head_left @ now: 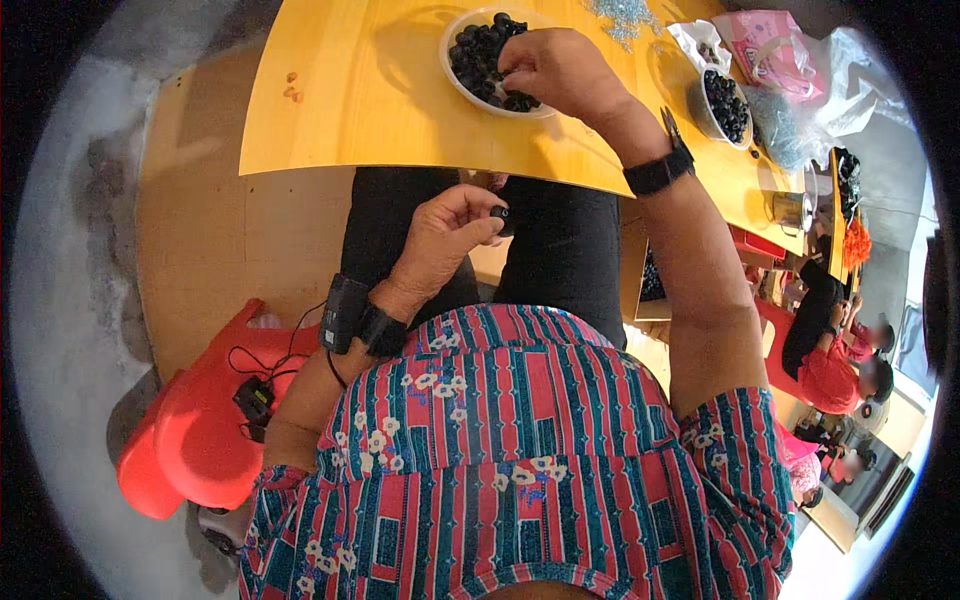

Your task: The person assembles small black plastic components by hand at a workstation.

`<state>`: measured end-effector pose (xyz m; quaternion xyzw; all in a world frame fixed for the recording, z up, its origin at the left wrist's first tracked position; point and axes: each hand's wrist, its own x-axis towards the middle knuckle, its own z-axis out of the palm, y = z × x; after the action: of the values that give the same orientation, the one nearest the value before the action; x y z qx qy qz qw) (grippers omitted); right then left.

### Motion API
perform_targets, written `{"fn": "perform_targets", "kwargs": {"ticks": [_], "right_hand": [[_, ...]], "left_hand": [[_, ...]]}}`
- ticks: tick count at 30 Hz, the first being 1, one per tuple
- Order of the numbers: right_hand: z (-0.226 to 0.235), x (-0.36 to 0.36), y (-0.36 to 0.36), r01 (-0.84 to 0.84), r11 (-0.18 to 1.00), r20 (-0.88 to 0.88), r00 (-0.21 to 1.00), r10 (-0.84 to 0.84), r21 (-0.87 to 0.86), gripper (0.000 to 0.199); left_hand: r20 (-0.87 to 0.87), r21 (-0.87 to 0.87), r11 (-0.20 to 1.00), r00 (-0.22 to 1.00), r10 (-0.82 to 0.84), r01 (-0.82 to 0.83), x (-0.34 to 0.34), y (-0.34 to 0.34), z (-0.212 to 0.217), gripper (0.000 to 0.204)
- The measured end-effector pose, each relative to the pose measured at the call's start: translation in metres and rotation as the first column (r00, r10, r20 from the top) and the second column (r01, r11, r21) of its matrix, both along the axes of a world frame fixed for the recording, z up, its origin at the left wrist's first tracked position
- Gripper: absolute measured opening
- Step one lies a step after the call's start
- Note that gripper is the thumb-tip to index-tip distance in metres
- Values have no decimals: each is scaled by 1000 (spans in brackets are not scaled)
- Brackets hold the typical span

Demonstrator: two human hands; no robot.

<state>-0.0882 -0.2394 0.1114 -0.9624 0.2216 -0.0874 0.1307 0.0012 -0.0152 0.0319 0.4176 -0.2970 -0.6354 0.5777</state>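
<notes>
Over my lap, in front of the table's near edge, my left hand pinches a small round black part between thumb and fingers. My right hand reaches into a round whitish plastic bowl on the yellow table. Many small black parts fill that bowl. The right fingers are bent together at its right side, among the parts; whether anything is between them I cannot make out.
Right of my right hand stands a second tub of black parts, with pliers nearby. Behind lie a pink bag and clear plastic bags. A metal cup stands near the right edge. A red chair is at left; other people sit at right.
</notes>
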Motion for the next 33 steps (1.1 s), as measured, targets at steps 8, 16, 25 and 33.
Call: {"fn": "perform_targets", "kwargs": {"ticks": [8, 16, 25, 33], "right_hand": [[11, -39, 53, -121, 605, 437, 802, -408, 787, 12], [3, -53, 86, -225, 475, 475, 718, -509, 851, 18], [-6, -53, 105, -328, 412, 518, 662, -541, 850, 15], [-3, -62, 121, -214, 535, 515, 687, -513, 817, 13]], "left_hand": [[-43, -45, 999, 999, 6, -8, 5, -5, -6, 14], [24, -20, 999, 999, 27, -27, 20, -11, -13, 22], [29, -108, 994, 999, 17, -14, 29, -8, 14, 21], [-25, -182, 982, 998, -50, 44, 23, -13, 20, 19]]}}
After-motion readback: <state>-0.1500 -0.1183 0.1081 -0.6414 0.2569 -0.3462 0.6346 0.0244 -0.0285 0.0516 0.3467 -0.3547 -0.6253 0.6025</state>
